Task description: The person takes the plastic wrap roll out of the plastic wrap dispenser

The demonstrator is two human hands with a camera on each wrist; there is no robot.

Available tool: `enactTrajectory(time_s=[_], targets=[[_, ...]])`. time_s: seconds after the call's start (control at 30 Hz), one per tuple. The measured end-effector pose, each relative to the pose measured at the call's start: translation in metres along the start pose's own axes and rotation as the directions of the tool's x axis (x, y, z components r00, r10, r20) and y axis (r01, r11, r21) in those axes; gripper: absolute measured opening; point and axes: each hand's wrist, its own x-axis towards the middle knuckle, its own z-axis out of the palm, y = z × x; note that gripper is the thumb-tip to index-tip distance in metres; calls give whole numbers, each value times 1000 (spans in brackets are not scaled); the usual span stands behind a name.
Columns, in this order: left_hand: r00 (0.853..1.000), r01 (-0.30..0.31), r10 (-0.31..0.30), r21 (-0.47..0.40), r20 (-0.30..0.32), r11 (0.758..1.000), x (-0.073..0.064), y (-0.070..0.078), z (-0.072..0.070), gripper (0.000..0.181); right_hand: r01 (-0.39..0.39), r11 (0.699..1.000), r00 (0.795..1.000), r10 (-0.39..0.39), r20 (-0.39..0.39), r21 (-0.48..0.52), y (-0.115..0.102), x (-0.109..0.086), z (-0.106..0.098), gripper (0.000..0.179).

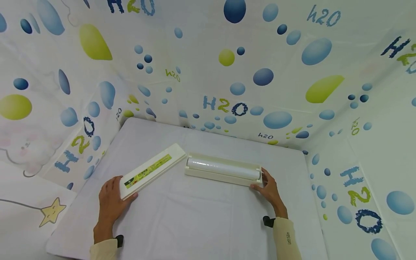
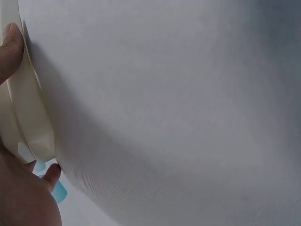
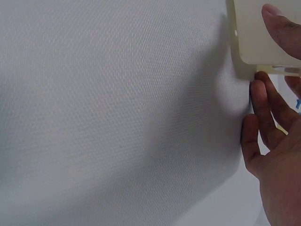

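Head view: the left hand (image 1: pixel 112 200) grips the near end of the labelled white lid (image 1: pixel 152 171), left on the table (image 1: pixel 195 220); the right hand (image 1: pixel 268 186) holds the right end of the box (image 1: pixel 214 177), a shiny roll (image 1: pixel 224 169) inside; left wrist view: that hand clasps the lid's edge; right wrist view: the other clasps the box near its corner.
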Motion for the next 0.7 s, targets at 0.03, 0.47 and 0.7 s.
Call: enactTrajectory(time_s=[0.03,0.47,0.7], targets=[[1000,8,-8,4,2,1000,0,0,0,101,1,1000,1000,-1,1,2,0,0,0,97],[998,53,-55,44,35,998,8,12,-4,109,-10,1000,1000,10,11,2,1,0,0,97],[1000,-6,6,6,-16,1000,27,31,-11,93,1,1000,1000,-1,2,13,3,1,0,97]])
